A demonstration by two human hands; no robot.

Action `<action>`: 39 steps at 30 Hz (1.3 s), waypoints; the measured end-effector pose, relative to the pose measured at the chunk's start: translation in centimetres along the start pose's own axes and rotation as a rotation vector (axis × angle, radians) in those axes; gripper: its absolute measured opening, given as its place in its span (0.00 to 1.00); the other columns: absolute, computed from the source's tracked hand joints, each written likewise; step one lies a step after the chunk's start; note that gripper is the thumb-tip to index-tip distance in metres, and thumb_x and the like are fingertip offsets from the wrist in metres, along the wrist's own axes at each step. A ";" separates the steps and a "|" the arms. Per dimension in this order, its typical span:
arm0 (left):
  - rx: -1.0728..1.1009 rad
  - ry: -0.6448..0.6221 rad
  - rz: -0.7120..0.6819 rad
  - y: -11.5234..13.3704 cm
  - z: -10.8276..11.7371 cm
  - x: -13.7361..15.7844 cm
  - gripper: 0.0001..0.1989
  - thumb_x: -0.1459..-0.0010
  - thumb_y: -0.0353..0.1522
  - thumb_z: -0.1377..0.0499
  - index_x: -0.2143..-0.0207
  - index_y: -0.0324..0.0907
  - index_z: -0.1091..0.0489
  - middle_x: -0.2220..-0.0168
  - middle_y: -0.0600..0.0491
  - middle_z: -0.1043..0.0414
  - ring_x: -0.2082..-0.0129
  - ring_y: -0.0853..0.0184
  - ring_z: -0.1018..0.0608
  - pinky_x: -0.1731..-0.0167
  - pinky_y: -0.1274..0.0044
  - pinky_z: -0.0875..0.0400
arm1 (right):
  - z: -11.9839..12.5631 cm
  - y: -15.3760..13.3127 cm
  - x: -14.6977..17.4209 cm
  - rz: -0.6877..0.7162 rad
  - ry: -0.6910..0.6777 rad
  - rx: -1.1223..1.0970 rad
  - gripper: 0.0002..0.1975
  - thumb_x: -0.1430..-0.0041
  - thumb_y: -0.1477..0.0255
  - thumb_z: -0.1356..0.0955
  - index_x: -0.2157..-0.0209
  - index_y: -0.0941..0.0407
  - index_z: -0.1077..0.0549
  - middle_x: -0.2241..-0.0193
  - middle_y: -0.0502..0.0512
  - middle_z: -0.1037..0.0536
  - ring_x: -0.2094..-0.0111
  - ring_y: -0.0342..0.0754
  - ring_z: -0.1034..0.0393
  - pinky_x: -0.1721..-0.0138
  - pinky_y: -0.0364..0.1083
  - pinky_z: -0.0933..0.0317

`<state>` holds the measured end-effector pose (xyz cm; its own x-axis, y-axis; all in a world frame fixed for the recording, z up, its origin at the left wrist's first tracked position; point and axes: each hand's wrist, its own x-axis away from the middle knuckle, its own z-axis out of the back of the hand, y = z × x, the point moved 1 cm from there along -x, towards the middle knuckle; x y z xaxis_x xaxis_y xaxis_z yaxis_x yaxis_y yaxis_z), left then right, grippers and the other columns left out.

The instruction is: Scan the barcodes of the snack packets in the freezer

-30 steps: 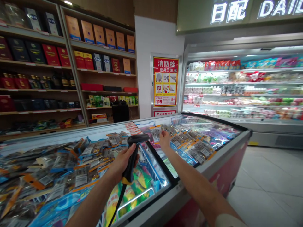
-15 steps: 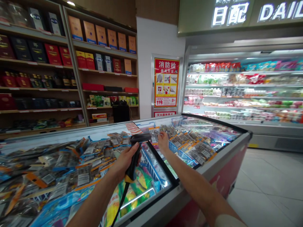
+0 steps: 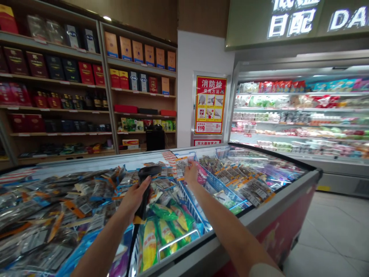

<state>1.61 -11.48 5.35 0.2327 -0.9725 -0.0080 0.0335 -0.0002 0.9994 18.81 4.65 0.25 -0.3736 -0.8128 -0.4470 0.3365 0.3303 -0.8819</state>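
My left hand (image 3: 140, 194) is wrapped round the handle of a black barcode scanner (image 3: 142, 204), its head pointing right and its cord hanging down. In my right hand (image 3: 191, 173) is a small clear packet (image 3: 181, 166) with an orange edge and a printed label, pinched at its right side. The packet is held above the chest freezer, to the right of the scanner's head. Many similar packets (image 3: 98, 188) lie heaped on the freezer to the left. More packets (image 3: 245, 177) lie in rows on the right side.
The chest freezer (image 3: 294, 192) stretches across the front, with yellow and green bags (image 3: 165, 234) inside. Behind it stand wooden shelves (image 3: 144, 61) of boxes and bottles. A red fire hydrant poster (image 3: 211, 104) hangs on the wall. At right is a lit refrigerated display (image 3: 300, 111).
The view has turned slightly left. My left hand has moved left with the scanner. My right hand has brought the packet left, off the right-hand part of the freezer.
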 end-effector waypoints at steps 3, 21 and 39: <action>0.011 -0.013 0.010 -0.3 0.0 0.1 0.21 0.59 0.48 0.45 0.84 0.38 0.38 0.88 0.56 0.37 0.88 0.74 0.35 0.86 0.82 0.42 | -1.7 -0.8 0.9 0.005 -0.020 0.129 0.17 0.53 0.79 0.43 0.61 0.58 0.33 0.67 0.56 0.26 0.64 0.48 0.32 0.61 0.45 0.42; 0.020 -0.122 0.064 -1.0 -2.1 0.8 0.20 0.59 0.48 0.44 0.81 0.39 0.37 0.85 0.56 0.35 0.86 0.74 0.34 0.85 0.82 0.39 | 11.9 2.7 -3.3 0.051 0.136 0.767 0.22 0.49 0.70 0.41 0.50 0.56 0.39 0.47 0.63 0.43 0.46 0.58 0.53 0.50 0.61 0.59; -0.020 -0.154 0.057 -1.8 -2.4 0.3 0.19 0.59 0.47 0.44 0.80 0.39 0.35 0.84 0.54 0.33 0.85 0.72 0.33 0.85 0.81 0.37 | 18.0 5.1 -5.5 -0.372 -0.056 0.907 0.44 0.66 0.44 0.38 0.49 0.57 0.40 0.49 0.72 0.42 0.49 0.69 0.51 0.56 0.68 0.59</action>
<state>3.99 -11.22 3.51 0.0836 -0.9949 0.0557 0.0444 0.0596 0.9972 38.11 2.17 0.91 -0.5568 -0.8194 -0.1359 0.7505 -0.4262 -0.5050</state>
